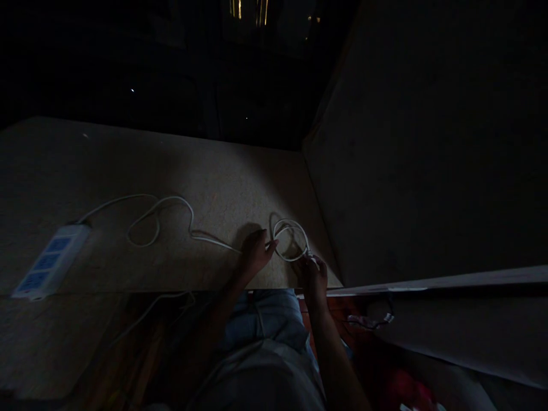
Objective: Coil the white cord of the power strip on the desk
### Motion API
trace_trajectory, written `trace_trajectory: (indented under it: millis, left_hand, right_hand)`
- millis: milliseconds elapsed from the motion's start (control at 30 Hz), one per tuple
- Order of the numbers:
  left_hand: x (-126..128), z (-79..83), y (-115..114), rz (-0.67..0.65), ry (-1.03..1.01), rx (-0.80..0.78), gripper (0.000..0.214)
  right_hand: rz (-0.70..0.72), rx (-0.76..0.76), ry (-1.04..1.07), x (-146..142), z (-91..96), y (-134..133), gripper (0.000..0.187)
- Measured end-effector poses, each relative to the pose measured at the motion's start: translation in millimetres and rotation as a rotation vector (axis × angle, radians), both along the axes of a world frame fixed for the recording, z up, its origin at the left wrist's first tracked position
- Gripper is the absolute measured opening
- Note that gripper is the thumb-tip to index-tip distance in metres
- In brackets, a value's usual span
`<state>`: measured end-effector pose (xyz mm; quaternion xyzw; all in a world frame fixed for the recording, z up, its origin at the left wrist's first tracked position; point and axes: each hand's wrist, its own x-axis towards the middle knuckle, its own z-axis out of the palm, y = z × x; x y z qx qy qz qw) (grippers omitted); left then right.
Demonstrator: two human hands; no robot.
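A white power cord (214, 242) runs across the counter from a white power strip (71, 242) with blue socket panels at the far left. Part of the cord lies in a loose loop mid-counter; its other end is wound into a small round coil near the counter's right end. My left hand (257, 254) is closed on the cord at the coil's left side, thumb and fingers pinching it. At the coil's lower right, my right hand (314, 278) grips the cord near a whitish end piece, too dim to make out clearly.
The speckled counter (205, 165) meets a dark wall panel (411, 171) on the right. Behind it is a dark window (265, 34) with a few lights. Another pale cable (148, 311) hangs below the front edge at left. A tangle of wires (370, 322) lies low on the right.
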<state>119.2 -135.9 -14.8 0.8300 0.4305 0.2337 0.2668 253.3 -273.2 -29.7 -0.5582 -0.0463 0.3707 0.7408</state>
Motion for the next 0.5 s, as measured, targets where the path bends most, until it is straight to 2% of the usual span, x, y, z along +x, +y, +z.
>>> trace_trajectory:
  millis: [67, 133, 267, 400, 500]
  left_hand:
    - [7, 7.6, 5, -0.035, 0.139, -0.040, 0.035]
    - [15, 14.4, 8, -0.064, 0.241, -0.077, 0.036]
    - [23, 18.7, 12, -0.053, 0.325, -0.151, 0.034]
    - [23, 10.9, 19, -0.026, 0.234, -0.248, 0.027]
    - [21, 3.8, 23, -0.004, 0.086, -0.331, 0.029]
  right_hand:
    - [0.077, -0.103, -0.084, 8, 1.7, -3, 0.043]
    - [0.193, -0.235, -0.255, 18, 3.6, -5, 0.045]
    - [0.339, -0.377, -0.532, 34, 6.9, -5, 0.045]
    - [0.475, -0.378, -0.548, 38, 16.6, -5, 0.037]
    - [0.520, -0.402, -0.411, 35, 28.6, -5, 0.036]
